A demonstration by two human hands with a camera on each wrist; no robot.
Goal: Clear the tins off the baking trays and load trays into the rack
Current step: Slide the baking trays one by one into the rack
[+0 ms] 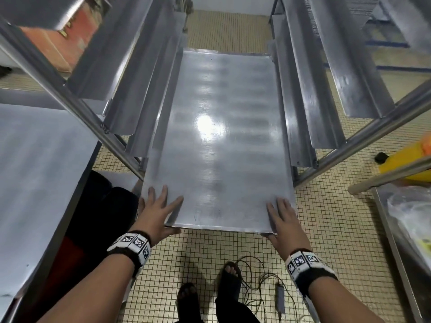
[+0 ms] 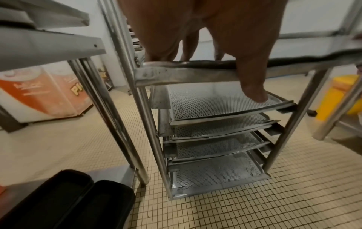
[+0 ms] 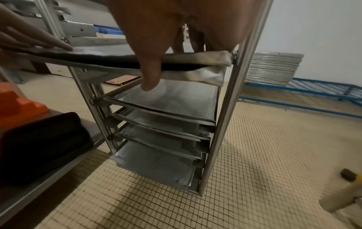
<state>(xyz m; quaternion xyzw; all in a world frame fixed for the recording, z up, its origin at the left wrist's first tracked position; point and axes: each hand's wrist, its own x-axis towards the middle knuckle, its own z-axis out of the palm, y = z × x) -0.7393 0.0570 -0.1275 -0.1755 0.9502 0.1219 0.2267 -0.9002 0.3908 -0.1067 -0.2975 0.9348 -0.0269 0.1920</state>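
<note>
From the head cam, this is the loading step: a bare baking tray [image 1: 217, 136] with no tins on it sits partway into the rack [image 1: 303, 101], its long edges riding between the side rails and the near end sticking out toward the person. The left hand [image 1: 155, 210] is at the near left corner and the right hand [image 1: 284, 220] at the near right corner, fingers spread flat on top, thumbs down by the front edge. A steel counter [image 1: 35, 159] sits off to the left.

Left wrist cam: the left hand's fingers [image 2: 188, 48] lie over the tray rim with the thumb hanging down across the front edge, so more pressing than a real clamp. Below are four perforated trays [image 2: 215, 102] already slotted in.

Right wrist cam shows the same deal, with the thumb draped over the front lip of the tray [image 3: 195, 62], right beside the rack post. There's a stack of more trays [image 3: 274, 68] by the far wall.

My guess for the next move: an even push from both hands, keeping the tray square so neither edge binds on a rail, until it sits flush like the ones below.
</note>
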